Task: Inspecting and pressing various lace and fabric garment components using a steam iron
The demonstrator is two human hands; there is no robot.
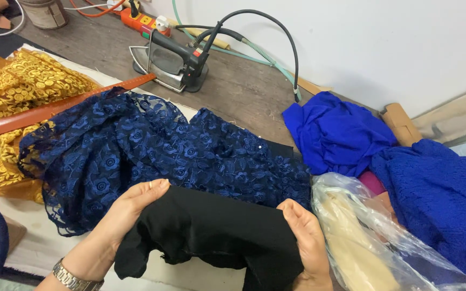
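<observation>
Over navy lace, black cloth in both hands' grip.

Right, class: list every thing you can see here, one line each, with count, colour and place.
black cloth: one, black, front centre, held by both hands
lace fabric: one, navy, centre
gold lace: one, yellow, left
ruler: one, orange-brown, across the gold lace
iron: one, grey and black, top centre
blue cloth: one, bright blue, right
knit: one, blue, far right
plastic bag: one, clear, front right
left hand: one, gripping the cloth's left edge
right hand: one, gripping its right edge
</observation>
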